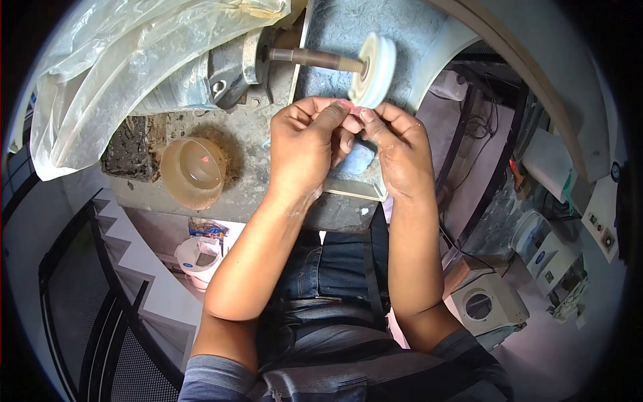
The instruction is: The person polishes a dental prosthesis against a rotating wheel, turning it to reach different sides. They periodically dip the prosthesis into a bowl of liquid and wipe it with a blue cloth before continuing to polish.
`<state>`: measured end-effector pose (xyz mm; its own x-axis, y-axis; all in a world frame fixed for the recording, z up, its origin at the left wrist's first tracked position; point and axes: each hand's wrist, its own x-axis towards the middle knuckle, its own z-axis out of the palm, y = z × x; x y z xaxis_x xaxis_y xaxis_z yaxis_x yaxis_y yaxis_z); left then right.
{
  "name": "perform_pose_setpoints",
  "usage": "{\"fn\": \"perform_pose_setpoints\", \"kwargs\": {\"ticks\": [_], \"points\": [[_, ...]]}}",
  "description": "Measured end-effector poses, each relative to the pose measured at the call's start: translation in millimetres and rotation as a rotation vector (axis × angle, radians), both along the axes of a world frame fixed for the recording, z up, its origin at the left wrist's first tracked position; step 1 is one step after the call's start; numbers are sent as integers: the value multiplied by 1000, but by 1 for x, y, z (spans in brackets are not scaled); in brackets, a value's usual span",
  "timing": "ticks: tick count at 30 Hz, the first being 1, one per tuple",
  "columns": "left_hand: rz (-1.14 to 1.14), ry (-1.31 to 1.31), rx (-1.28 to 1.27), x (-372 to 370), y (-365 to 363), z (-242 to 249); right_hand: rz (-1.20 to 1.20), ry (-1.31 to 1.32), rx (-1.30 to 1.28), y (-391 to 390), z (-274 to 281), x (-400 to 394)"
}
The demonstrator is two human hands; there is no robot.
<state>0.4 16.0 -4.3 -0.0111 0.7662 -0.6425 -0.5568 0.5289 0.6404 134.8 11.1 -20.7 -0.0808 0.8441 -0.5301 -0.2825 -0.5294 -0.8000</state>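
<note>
Both hands are raised under a white buffing wheel [375, 70], which looks blurred at its edge and sits on the tapered spindle [318, 59] of a bench motor. A small pink piece [351, 107] is pinched between my fingertips, right at the wheel's lower edge. My left hand [305, 141] grips its left end with thumb and fingers closed. At the other end, my right hand [405, 147] is closed on it the same way. Fingers cover most of the piece, so its full shape is hidden. Behind the wheel is a tray with a bluish, powdery lining [328, 23].
A plastic bowl [175, 175] with liquid and a small pink bit stands left on the bench [254, 191]. Plastic sheeting [134, 74] drapes over the motor [231, 67]. A blue lump [356, 158] lies in the tray below my hands. A white bucket [194, 258] stands lower left.
</note>
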Motion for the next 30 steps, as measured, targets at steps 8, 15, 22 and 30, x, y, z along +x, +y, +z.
{"fn": "perform_pose_setpoints", "kwargs": {"ticks": [8,15,22,30], "points": [[-39,-109,-67,-3,-1,-3,37,-166,10,2,14,1],[11,-162,-88,-1,0,-4,80,-218,38,3,11,3],[-63,146,93,-6,7,0,7,-69,19,-1,-2,-6],[-158,361,219,0,1,-1,-11,-18,20,-1,-7,-7]]}}
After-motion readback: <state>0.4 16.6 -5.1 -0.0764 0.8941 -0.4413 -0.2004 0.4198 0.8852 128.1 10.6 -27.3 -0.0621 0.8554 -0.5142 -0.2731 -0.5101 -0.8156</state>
